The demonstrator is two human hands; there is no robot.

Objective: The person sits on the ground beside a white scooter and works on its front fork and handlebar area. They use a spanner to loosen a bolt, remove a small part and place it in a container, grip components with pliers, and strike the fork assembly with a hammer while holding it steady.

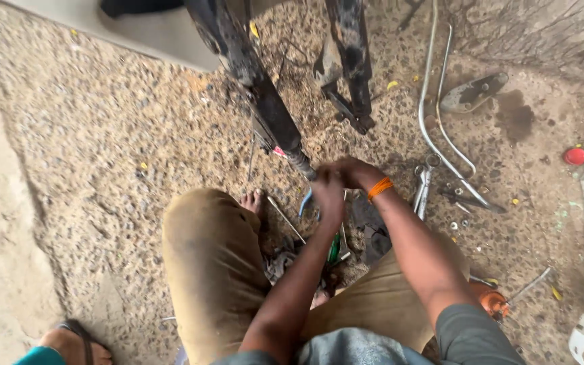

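A black greasy frame tube (265,101) slants down from the top to a threaded end just above my knees. My left hand (328,192) and my right hand (353,172) are clasped together around that lower end, fingers closed on it. An orange band (379,188) is on my right wrist. A blue-handled tool (305,201) lies on the ground just below my hands. What is between my fingers is hidden.
A second black frame piece (349,61) stands behind. Bent chrome rods (434,128), spanners (424,186) and small parts lie on the gravelly ground at right. A red cap (575,156) is far right, an orange object (491,301) by my right knee. Another person's sandalled foot (69,341) is at bottom left.
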